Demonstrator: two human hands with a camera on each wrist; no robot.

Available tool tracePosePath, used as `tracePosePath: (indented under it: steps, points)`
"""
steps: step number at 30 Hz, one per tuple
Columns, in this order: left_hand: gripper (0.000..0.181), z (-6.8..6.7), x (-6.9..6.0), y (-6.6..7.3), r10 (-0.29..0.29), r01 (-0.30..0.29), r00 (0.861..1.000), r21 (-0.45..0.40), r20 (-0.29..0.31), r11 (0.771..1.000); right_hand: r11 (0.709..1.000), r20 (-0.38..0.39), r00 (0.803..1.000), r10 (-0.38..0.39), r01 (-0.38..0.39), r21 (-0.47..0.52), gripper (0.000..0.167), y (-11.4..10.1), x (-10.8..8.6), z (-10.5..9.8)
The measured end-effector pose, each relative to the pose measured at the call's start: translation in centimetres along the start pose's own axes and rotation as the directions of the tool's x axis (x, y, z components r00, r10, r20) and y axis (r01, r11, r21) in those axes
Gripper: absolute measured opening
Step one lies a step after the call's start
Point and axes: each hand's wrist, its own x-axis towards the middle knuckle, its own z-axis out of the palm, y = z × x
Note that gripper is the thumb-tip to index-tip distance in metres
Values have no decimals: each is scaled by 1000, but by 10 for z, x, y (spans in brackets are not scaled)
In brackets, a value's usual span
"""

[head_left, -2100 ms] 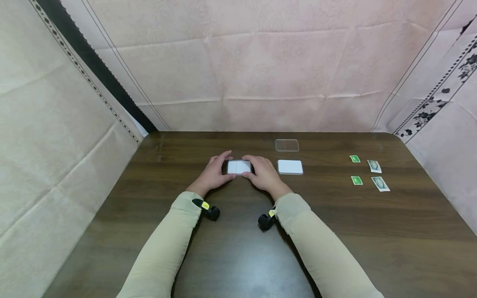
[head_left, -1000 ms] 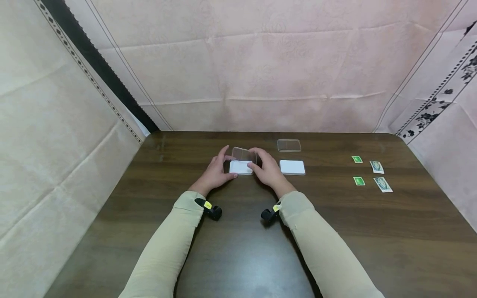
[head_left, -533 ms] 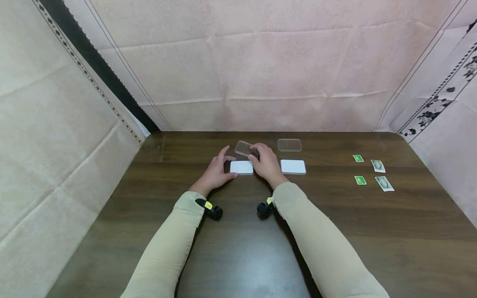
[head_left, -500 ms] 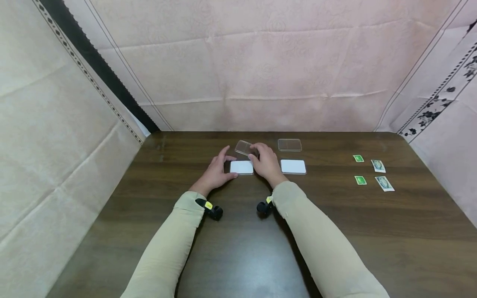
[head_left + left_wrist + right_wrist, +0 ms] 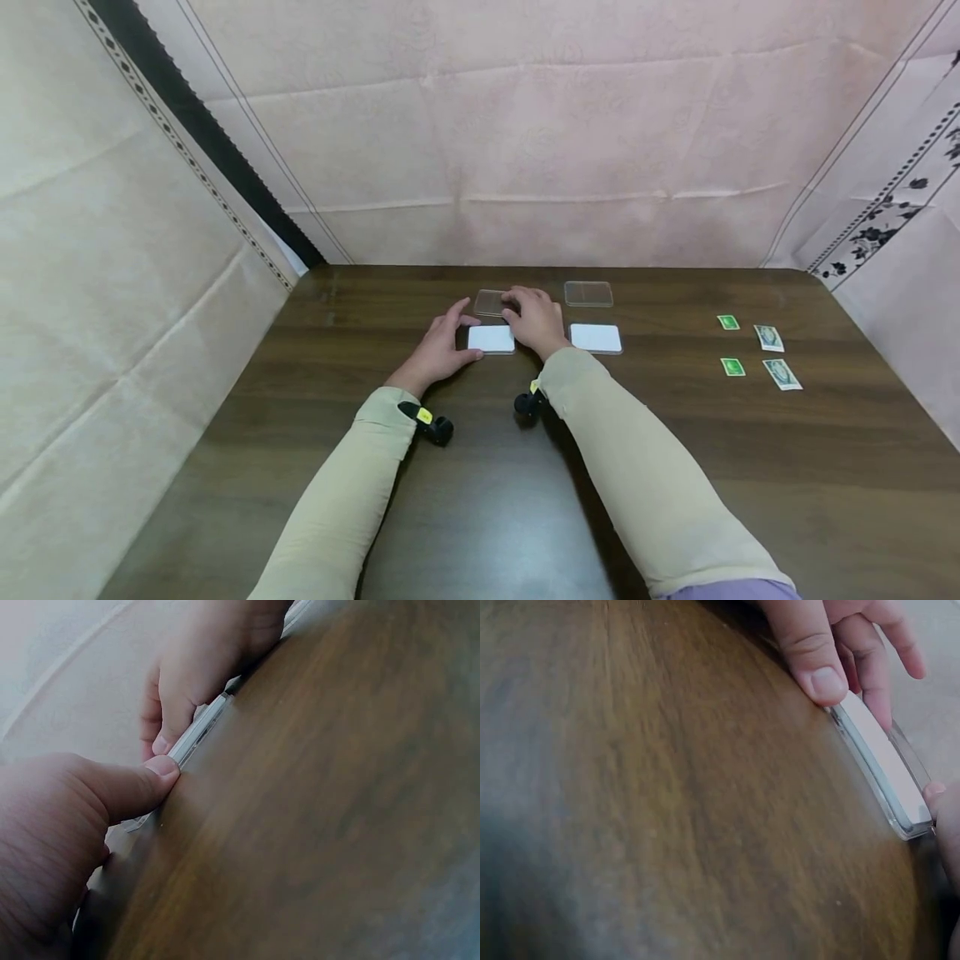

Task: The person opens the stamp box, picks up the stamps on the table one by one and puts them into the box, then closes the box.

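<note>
In the head view, my left hand [image 5: 441,348] holds the left end of a shallow clear plastic box [image 5: 889,761] with a stack of white cards [image 5: 491,338] in it. Its thumb is at the near edge and its fingers at the far edge. Beyond that box, a clear plastic lid [image 5: 489,302] lies level on the table or just above it; I cannot tell which. My right hand [image 5: 538,320] pinches the lid's right end, hiding that part. The left wrist view shows my left thumb [image 5: 146,787] against the box's side.
On the brown wooden table [image 5: 480,475], a second stack of white cards [image 5: 596,337] lies right of my right hand, a clear lid [image 5: 588,293] behind it. Further right are two green cards [image 5: 727,322] and two bluish picture cards [image 5: 768,337]. Pale cloth [image 5: 525,150] hangs behind.
My right hand has lifted the clear lid off the left box, moved it back beyond the box and levelled it there. My left hand has stayed at the box.
</note>
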Motion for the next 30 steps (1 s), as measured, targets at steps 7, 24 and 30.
tracePosePath:
  steps: [7, 24, 30]
  points:
    - [92, 2, -1, -1, -9, 9, 1000, -3, 4, 1000, 999, -48, 998, 34, -35, -22, 34, 2, 5, 6]
    - [90, 1, 0, 2, -19, 19, 1000, 23, 1, 1000, 994, -102, 994, 25, -36, -105, 33, 0, 14, 8]
    - [90, 0, 0, -1, -16, 16, 1000, 21, -8, 1000, 994, -109, 994, 7, -19, -104, 33, 0, 16, 10]
